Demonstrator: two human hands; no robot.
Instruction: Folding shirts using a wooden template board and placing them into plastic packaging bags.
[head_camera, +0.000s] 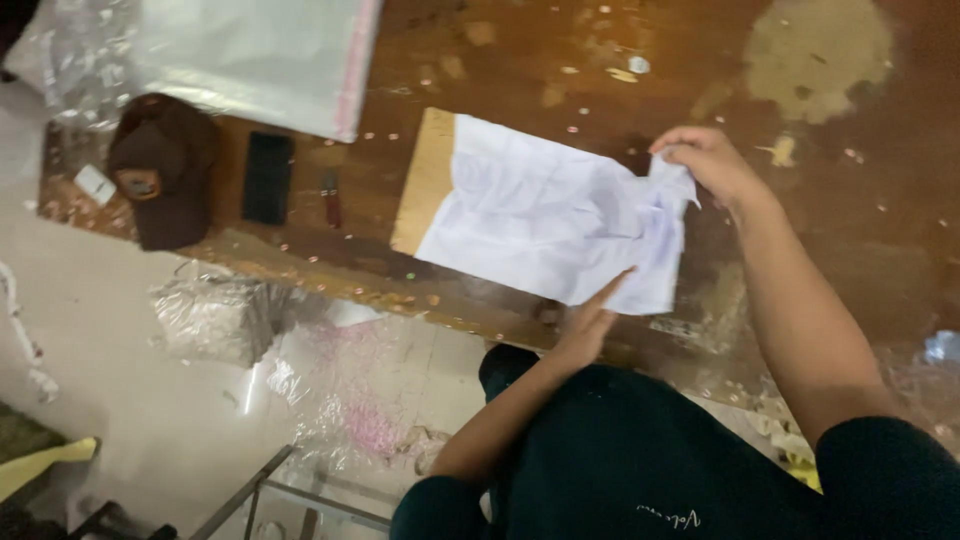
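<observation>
- The left hand (585, 325) lies flat and open, fingers stretched, with its fingertips pressing the near edge of a crumpled white sheet of thin paper or fabric (545, 215); it grips nothing.
- The right hand (705, 158) is pinched shut on the sheet's bunched right corner and lifts that corner slightly off the brown, stained wooden worktop (860, 210).
- Taking the white sheet as the landmark and going left to right: well to its left sits a dark brown cap with a small front patch (160, 175), with a small white tag just beyond it.
- Nearer, still left of the sheet, lie a flat black rectangular object (268, 177) and a small reddish tool (331, 200).
- Up and left of the sheet rests a clear plastic bag with a pink edge strip (260, 55).
- Touching the sheet's left side, partly under it, is a tan cardboard piece (425, 180).
- The sheet itself lies spread on the worktop over the cardboard, its right end raised.
- Below the sheet, off the worktop's edge, crinkled clear plastic wrap (215, 315) lies on the pale floor.
- Risk, as I judge it: the sheet looks thin and already creased, so a hard pull by the pinching hand against the pressing fingertips could tear it or crease it further; the stained worktop could also soil it.
</observation>
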